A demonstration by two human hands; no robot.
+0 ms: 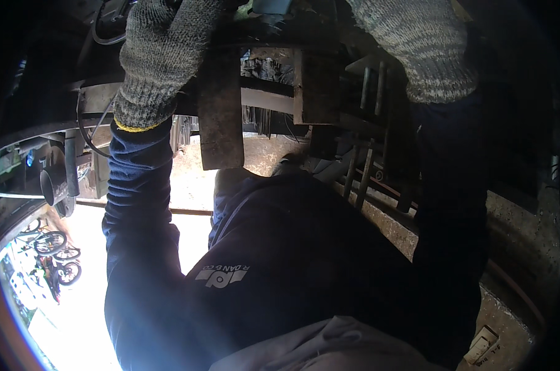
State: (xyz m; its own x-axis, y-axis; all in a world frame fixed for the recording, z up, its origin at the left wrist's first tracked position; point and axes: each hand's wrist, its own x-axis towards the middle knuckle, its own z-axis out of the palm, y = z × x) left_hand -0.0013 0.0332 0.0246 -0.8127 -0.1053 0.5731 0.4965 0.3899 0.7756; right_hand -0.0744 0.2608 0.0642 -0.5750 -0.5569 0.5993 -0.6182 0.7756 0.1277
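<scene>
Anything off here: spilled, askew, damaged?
Nothing plainly stands out. The left hand and right hand, both gloved, run past the picture's top edge, so their grip can't be checked; shadow hides much at right.

pale blue-grey piece (272,7), flat-looking, partly cut off at view's top

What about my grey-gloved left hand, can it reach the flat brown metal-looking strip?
Probably yes: your left hand appears close beside the flat brown strip, with nothing visible between them. The picture's top edge crops the hand, so whether it's free is unclear.
</scene>
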